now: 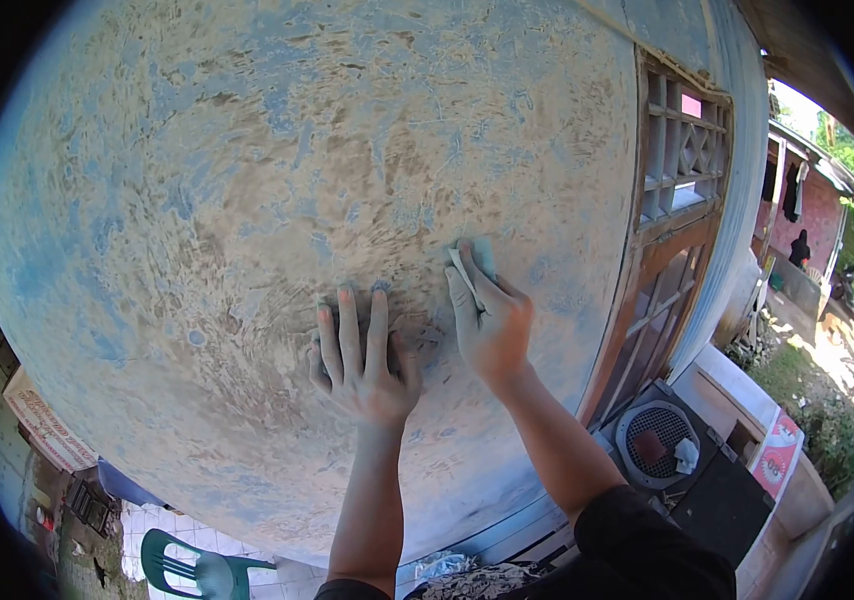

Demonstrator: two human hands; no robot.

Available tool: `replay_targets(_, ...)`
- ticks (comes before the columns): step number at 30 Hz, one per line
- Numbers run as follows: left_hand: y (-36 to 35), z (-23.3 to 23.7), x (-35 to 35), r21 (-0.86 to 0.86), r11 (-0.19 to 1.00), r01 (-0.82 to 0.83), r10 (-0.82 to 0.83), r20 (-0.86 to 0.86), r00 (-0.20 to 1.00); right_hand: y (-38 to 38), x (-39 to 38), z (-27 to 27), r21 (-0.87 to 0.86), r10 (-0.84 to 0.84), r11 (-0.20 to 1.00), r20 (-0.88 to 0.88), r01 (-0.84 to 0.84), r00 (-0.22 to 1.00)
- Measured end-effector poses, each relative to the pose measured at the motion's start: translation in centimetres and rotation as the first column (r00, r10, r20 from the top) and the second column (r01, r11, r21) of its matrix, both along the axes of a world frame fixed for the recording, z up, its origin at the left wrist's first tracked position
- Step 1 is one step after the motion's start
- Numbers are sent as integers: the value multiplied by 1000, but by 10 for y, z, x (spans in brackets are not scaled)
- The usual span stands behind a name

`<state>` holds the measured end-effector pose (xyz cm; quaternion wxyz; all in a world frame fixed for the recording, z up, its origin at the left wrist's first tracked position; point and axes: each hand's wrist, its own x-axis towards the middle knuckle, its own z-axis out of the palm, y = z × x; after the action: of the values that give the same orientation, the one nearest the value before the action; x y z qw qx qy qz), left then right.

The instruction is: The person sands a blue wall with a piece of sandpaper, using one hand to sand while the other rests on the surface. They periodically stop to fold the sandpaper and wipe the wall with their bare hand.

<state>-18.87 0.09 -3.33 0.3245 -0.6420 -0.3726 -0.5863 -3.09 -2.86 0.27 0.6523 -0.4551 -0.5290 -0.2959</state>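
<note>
A large wall (247,200) with worn, patchy blue and tan paint fills the middle of the view. Flat against it, with fingers spread, rests my left hand (365,365), holding nothing. To its right, my right hand (492,325) pinches a small folded pale sheet (482,256) between thumb and fingers, and the sheet touches the wall. Pale dust covers the fingers of both hands. What the sheet is made of cannot be made out.
A wooden-framed window (682,150) is to the right. Below it stands a black speaker (659,445) with a crumpled item on top. A green chair (209,572) is at the lower left, near a printed box (47,425). A person (799,248) is far off at right.
</note>
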Motion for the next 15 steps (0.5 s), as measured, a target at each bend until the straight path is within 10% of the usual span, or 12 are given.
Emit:
replay_targets(5,-12,4,0,-185,980,-79,68,-65,996,-7,1,-11,12,-54,999,232,53,971)
replay_targets(8,-18,22,-9,-214,976,-22,3,-88,996,-7,19,14,-25,-42,999,90,45,995)
replay_targets(15,-2,113,-65,36,999,7,11,-475,880,-18,27,14,-76,-84,988,452,132,888)
